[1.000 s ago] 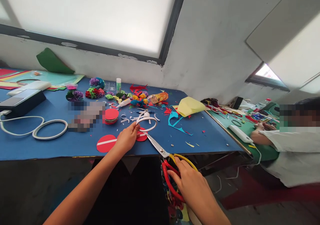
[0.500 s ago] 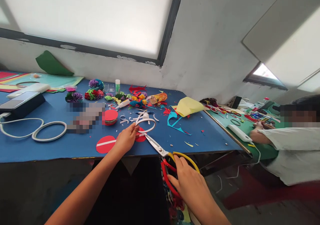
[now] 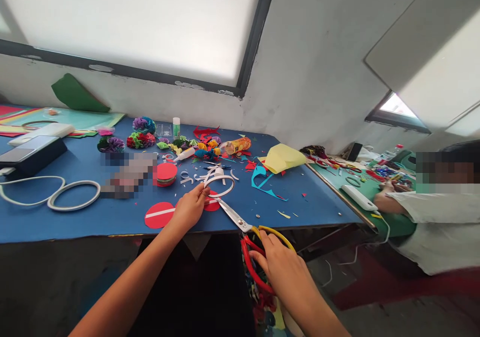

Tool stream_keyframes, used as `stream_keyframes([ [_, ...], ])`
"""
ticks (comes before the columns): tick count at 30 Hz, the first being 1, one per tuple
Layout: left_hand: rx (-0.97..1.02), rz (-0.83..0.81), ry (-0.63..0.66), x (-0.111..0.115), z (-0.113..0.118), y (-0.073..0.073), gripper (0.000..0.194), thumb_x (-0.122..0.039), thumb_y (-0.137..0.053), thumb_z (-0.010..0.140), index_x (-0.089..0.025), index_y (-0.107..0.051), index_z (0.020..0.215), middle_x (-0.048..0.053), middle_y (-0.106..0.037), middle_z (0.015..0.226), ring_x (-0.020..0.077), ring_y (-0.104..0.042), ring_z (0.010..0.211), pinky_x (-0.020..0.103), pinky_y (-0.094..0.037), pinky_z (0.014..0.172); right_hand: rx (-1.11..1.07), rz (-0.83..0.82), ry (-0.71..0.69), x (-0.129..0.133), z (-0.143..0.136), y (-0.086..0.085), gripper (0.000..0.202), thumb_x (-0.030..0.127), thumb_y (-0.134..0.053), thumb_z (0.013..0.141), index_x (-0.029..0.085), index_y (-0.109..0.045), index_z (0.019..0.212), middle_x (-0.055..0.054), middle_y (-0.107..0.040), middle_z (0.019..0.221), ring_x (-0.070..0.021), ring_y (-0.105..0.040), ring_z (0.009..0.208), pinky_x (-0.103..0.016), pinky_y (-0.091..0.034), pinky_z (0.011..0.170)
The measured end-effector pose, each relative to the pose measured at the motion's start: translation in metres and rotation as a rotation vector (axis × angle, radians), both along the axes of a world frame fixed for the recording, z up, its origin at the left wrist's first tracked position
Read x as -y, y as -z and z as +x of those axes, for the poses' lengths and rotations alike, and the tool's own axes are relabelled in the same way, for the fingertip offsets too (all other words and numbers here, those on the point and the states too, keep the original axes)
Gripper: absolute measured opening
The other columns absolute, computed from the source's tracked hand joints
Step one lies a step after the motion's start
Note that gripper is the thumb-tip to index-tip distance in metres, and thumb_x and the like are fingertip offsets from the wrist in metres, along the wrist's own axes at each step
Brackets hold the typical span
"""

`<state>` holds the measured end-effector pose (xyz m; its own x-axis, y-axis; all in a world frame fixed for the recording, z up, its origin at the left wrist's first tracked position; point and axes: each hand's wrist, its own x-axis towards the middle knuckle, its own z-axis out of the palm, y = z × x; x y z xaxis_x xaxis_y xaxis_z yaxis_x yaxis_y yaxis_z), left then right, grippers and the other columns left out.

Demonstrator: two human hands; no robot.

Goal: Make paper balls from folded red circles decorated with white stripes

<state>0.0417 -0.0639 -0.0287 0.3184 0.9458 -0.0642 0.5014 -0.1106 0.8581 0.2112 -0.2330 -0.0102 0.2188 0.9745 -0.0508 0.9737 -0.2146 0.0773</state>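
Observation:
My left hand [image 3: 189, 208] pinches a thin roll of white tape [image 3: 233, 183] above the blue table's front edge. Under and beside that hand lie red paper discs [image 3: 159, 215], with a white strip running across them. My right hand [image 3: 282, 259] is closed around the handles of a pair of scissors [image 3: 240, 221], one handle yellow and one red. The scissor blades point up and left, their tips close to the lower side of the roll. Whether the tips touch the tape I cannot tell.
A stack of red discs [image 3: 166, 174], a glue stick [image 3: 176, 128], paper flowers [image 3: 140, 140], a bottle [image 3: 237, 146], yellow paper [image 3: 282, 158] and blue scraps [image 3: 258, 177] lie on the table [image 3: 123, 222]. A second white ring [image 3: 74, 208] is at left. Another person [image 3: 435, 227] sits right.
The tape roll has tilted and shifted very slightly to the right. My right hand and the scissor handles have moved only a little; both hands keep their hold.

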Motion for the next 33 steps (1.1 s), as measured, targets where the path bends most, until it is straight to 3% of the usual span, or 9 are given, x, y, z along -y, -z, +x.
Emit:
stream_keyframes([
  [9, 0.095, -0.042, 0.001, -0.002, 0.000, 0.004, 0.030, -0.031, -0.053, 0.088, -0.016, -0.053, 0.115, 0.009, -0.056, 0.115, 0.0208, -0.058, 0.097, 0.041, -0.051, 0.081, -0.130, 0.102, -0.015, 0.001, 0.013, 0.013, 0.042, 0.033, -0.050, 0.088, 0.012, -0.052, 0.124, -0.013, -0.064, 0.112, -0.0275, -0.064, 0.097, -0.036, -0.053, 0.074],
  [16, 0.167, -0.073, 0.003, -0.005, 0.001, 0.007, 0.031, -0.031, -0.053, 0.088, -0.016, -0.053, 0.115, 0.009, -0.056, 0.115, 0.0209, -0.058, 0.097, 0.041, -0.051, 0.080, -0.183, 0.260, 0.100, -0.005, 0.048, 0.022, 0.040, 0.035, -0.050, 0.084, 0.012, -0.058, 0.116, -0.015, -0.064, 0.114, -0.0285, -0.062, 0.102, -0.040, -0.050, 0.081],
  [20, 0.233, -0.071, 0.001, -0.003, 0.000, 0.009, 0.031, -0.031, -0.053, 0.088, -0.015, -0.053, 0.115, 0.009, -0.056, 0.114, 0.0207, -0.059, 0.096, 0.041, -0.051, 0.080, -0.185, 0.287, 0.104, -0.022, 0.073, 0.021, 0.041, 0.036, -0.051, 0.083, 0.009, -0.060, 0.112, -0.018, -0.065, 0.111, -0.0302, -0.062, 0.101, -0.043, -0.050, 0.081],
  [24, 0.316, -0.064, 0.005, -0.003, 0.000, 0.010, 0.030, -0.033, -0.051, 0.089, -0.014, -0.054, 0.112, 0.008, -0.059, 0.109, 0.0189, -0.060, 0.091, 0.039, -0.052, 0.077, -0.216, 0.310, 0.019, -0.037, 0.089, 0.010, 0.039, 0.033, -0.055, 0.080, 0.011, -0.060, 0.113, -0.014, -0.065, 0.110, -0.0271, -0.062, 0.101, -0.039, -0.049, 0.083],
  [28, 0.366, -0.076, -0.005, -0.004, 0.000, 0.011, 0.030, -0.036, -0.049, 0.090, -0.013, -0.055, 0.109, 0.007, -0.061, 0.103, 0.0171, -0.061, 0.085, 0.037, -0.052, 0.074, -0.212, 0.401, -0.058, -0.052, 0.074, -0.001, 0.038, 0.031, -0.040, 0.089, 0.011, -0.058, 0.116, -0.016, -0.060, 0.113, -0.0277, -0.057, 0.105, -0.043, -0.045, 0.089],
  [33, 0.406, -0.077, -0.004, -0.004, 0.000, 0.013, 0.031, -0.037, -0.048, 0.090, -0.013, -0.055, 0.108, 0.007, -0.061, 0.101, 0.0162, -0.062, 0.081, 0.035, -0.053, 0.072, -0.249, 0.319, -0.326, -0.077, 0.015, 0.007, 0.034, 0.031, -0.044, 0.090, 0.019, -0.060, 0.117, -0.009, -0.060, 0.117, -0.0208, -0.055, 0.108, -0.033, -0.043, 0.093],
])
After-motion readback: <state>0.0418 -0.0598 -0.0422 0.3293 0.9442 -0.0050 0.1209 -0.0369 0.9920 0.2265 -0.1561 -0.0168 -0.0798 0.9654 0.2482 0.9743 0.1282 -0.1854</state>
